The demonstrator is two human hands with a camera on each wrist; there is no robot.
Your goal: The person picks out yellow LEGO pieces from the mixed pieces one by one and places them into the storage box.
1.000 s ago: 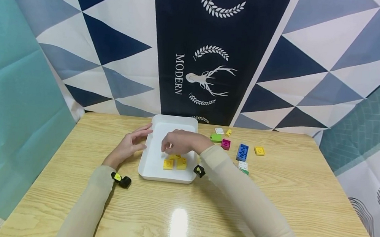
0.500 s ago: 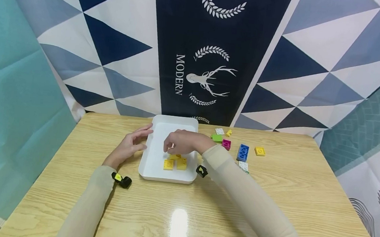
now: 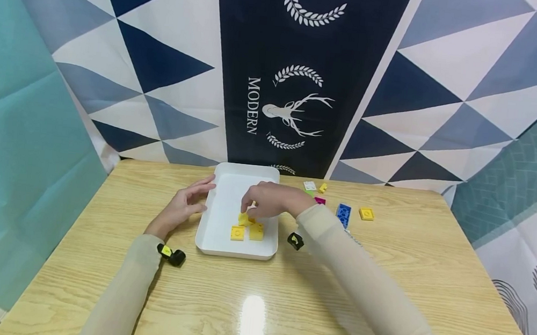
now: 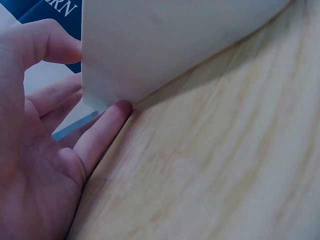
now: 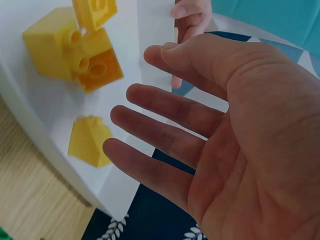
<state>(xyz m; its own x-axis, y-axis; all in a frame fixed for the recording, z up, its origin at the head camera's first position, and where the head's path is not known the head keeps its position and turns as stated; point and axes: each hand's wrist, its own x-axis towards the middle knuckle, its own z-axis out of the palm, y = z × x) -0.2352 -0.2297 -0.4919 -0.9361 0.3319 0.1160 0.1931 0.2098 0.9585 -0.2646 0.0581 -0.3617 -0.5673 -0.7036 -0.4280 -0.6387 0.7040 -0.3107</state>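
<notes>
prob arranging yellow bricks (image 3: 256, 232) in tray (image 3: 216, 232), just below mid-frame: l hand (image 3: 184, 202) touching its left side, fingers loose, r hand (image 3: 271, 199) above, nothing visibly gripped, next prob needs a pinch.

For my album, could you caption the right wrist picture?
Right hand over a white tray of yellow bricks, left hand in the background.

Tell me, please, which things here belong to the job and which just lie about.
Apparently in use: left hand, right hand, white tray, yellow bricks inside.
Seemingly lying about: blue brick, magenta brick, green brick, white brick, loose yellow pieces.
</notes>
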